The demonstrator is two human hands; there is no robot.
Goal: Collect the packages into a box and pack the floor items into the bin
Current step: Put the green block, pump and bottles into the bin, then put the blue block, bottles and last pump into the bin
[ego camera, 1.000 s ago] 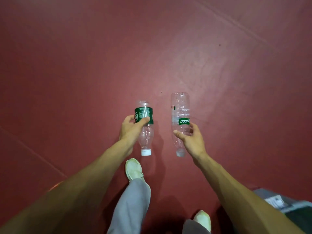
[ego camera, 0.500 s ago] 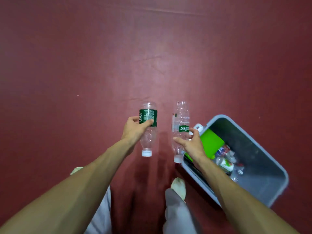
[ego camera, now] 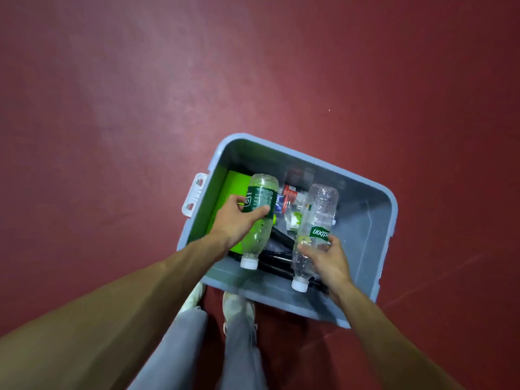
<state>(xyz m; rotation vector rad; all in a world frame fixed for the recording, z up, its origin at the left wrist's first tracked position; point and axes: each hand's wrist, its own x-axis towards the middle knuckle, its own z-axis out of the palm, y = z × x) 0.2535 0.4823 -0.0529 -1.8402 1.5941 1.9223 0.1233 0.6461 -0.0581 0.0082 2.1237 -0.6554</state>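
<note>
Both hands are closed round empty plastic bottles. The left hand [ego camera: 239, 220] wraps the dark-labelled bottle [ego camera: 260, 198] at its label band. The right hand [ego camera: 327, 258] grips the clear bottle [ego camera: 319, 209] just below its small green label. Each bottle is held with its cap toward the person and its base away, and both are above the open interior of the grey bin [ego camera: 389, 204].

Step in hand: the floor-items part of the task, at the deposit stage.

Next move, as judged: release or lower both bottles inside the bin walls. The dark-labelled bottle is over the bin's left side, above a bright green flat item [ego camera: 225, 192]. The clear bottle is over the bin's middle. Both caps sit close to the bin's near wall, so the release should keep them inside the rim.

Limits of view:
- Contents at the bin's middle are a jumble of wrappers, a small bottle and a black item [ego camera: 280, 240]; none can be identified with certainty.
- The gap between the held bottles and the contents cannot be told.
- The right forearm covers part of the bin's near wall.
- No box or packages are in view.
</note>
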